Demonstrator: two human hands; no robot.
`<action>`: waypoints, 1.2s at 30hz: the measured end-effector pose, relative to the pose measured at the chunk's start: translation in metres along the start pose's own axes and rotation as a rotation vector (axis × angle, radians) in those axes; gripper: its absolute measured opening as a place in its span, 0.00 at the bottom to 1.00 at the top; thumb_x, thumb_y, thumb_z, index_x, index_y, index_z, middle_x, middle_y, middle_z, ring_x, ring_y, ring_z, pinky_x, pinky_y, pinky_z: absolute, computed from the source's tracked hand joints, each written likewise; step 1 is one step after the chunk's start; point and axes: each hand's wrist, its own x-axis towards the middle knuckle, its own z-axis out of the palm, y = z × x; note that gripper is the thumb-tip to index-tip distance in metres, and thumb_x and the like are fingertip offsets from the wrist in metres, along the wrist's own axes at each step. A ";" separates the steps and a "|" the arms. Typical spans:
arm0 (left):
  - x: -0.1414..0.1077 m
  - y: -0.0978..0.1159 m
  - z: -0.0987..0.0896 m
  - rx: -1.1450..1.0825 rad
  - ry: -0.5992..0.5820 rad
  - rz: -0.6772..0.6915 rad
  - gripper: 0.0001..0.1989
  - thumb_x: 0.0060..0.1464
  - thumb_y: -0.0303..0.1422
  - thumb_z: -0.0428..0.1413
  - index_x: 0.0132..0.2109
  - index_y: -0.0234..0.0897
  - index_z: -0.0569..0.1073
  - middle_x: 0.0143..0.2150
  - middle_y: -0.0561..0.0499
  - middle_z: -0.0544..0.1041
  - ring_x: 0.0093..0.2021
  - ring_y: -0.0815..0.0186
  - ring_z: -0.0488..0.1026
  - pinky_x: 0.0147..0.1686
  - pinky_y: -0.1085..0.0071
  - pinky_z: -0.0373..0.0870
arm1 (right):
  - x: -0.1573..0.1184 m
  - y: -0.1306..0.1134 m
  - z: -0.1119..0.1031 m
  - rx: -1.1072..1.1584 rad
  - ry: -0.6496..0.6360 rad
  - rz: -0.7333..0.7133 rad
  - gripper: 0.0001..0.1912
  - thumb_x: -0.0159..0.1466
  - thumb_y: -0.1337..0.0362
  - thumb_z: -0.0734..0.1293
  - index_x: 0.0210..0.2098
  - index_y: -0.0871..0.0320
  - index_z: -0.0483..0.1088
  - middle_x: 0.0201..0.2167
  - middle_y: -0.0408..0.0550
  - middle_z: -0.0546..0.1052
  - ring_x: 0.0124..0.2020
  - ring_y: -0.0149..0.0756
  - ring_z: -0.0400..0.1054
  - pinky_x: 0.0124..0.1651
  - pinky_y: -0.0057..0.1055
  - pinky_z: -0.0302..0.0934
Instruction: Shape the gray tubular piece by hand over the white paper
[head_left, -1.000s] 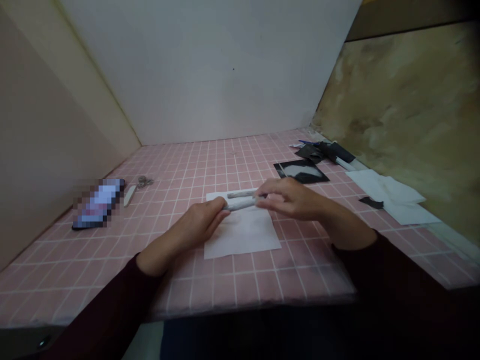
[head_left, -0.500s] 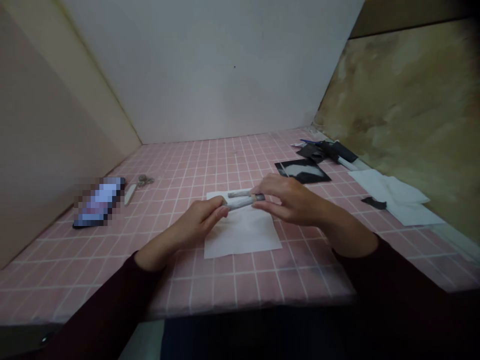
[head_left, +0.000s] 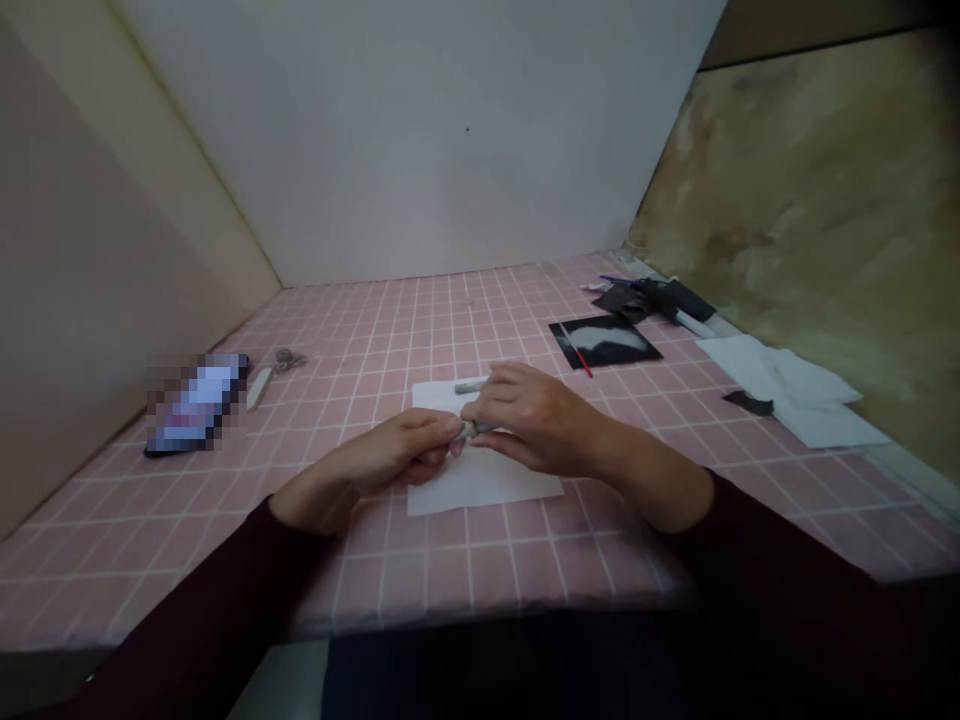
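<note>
At the far left, a phone (head_left: 199,405) with a blurred-out screen lies at a slant on the pink tablecloth (head_left: 360,330), which is checked with white lines. Just right of it lies a flat white strip (head_left: 259,390), and beside the strip's far end a small greyish object (head_left: 289,360), too indistinct to name. The left hand (head_left: 405,445) comes in from a dark sleeve (head_left: 217,600), nearly closed, its thumb and fingers pinching one end of a slim grey-white piece (head_left: 470,430). That piece is held above a white sheet (head_left: 480,490), mostly covered by fingers. Behind it, a second grey stick (head_left: 469,387) lies near the sheet's far edge, partly hidden by the right hand (head_left: 532,420). This hand is curled, fingers bent and thumb below, gripping the piece's other end close to the left fingertips. Farther right, a black card (head_left: 619,342) with a pale patch lies flat, a thin red stick (head_left: 579,353) slanting across its left part and jutting past the near edge. Beyond are crumpled dark sheets (head_left: 626,304), then a pale rod (head_left: 694,325), a black scrap (head_left: 748,403) and, rightmost, overlapping white papers (head_left: 817,420) near the mottled wall (head_left: 832,220)
</note>
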 end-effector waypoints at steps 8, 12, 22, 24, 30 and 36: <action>0.000 0.005 0.002 0.377 0.111 0.142 0.17 0.66 0.43 0.45 0.33 0.38 0.64 0.23 0.58 0.57 0.21 0.72 0.54 0.20 0.75 0.53 | -0.006 0.004 -0.003 0.137 0.059 0.086 0.11 0.70 0.60 0.64 0.43 0.60 0.76 0.36 0.52 0.79 0.38 0.41 0.69 0.47 0.39 0.61; 0.000 0.004 0.008 0.838 0.243 0.358 0.14 0.67 0.38 0.46 0.33 0.38 0.63 0.26 0.56 0.65 0.26 0.69 0.63 0.27 0.72 0.59 | -0.005 0.004 -0.006 0.357 -0.046 0.222 0.13 0.69 0.58 0.64 0.41 0.61 0.77 0.35 0.50 0.79 0.35 0.35 0.69 0.40 0.32 0.59; 0.003 -0.007 0.006 1.262 0.393 0.708 0.13 0.71 0.36 0.43 0.36 0.38 0.63 0.30 0.52 0.70 0.27 0.67 0.66 0.28 0.71 0.62 | -0.004 0.016 -0.014 0.762 -0.194 0.385 0.21 0.68 0.54 0.64 0.26 0.61 0.76 0.26 0.46 0.78 0.29 0.31 0.68 0.34 0.30 0.57; 0.002 -0.008 0.004 1.303 0.462 0.724 0.12 0.71 0.35 0.43 0.36 0.38 0.62 0.29 0.53 0.69 0.27 0.67 0.64 0.27 0.71 0.61 | -0.006 0.019 -0.017 0.785 -0.146 0.421 0.20 0.67 0.54 0.65 0.26 0.61 0.76 0.27 0.46 0.78 0.30 0.32 0.69 0.36 0.31 0.59; 0.003 -0.008 0.012 1.414 0.461 0.825 0.13 0.71 0.35 0.43 0.36 0.38 0.63 0.28 0.53 0.69 0.27 0.67 0.64 0.26 0.71 0.59 | -0.001 0.014 -0.013 0.872 -0.200 0.385 0.22 0.67 0.51 0.65 0.26 0.61 0.75 0.26 0.46 0.78 0.30 0.32 0.69 0.36 0.31 0.60; 0.003 -0.004 0.013 1.471 0.532 0.822 0.14 0.72 0.34 0.42 0.36 0.37 0.64 0.27 0.53 0.68 0.26 0.67 0.62 0.25 0.71 0.58 | -0.008 0.023 -0.019 0.856 -0.197 0.420 0.23 0.68 0.49 0.65 0.28 0.61 0.76 0.26 0.46 0.77 0.30 0.32 0.69 0.36 0.30 0.59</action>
